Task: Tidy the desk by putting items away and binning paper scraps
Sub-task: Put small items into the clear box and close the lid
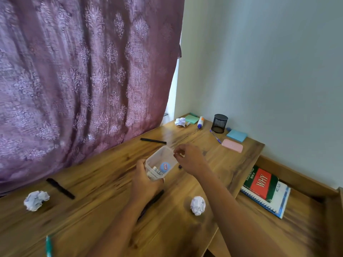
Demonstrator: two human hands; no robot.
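Observation:
My left hand grips a clear plastic container tilted above the wooden desk; a blue round item and small white pieces lie inside. My right hand hovers at the container's right rim, fingers curled in a pinch; what they hold is too small to tell. Crumpled paper balls lie at front left, front centre and the far corner. Black pens lie at left, at the back and under my left arm.
At the far end stand a black mesh pen cup, a glue bottle, green and blue sticky notes, a pink pad and a blue pen. Books lie on a lower shelf at right. A purple curtain hangs behind.

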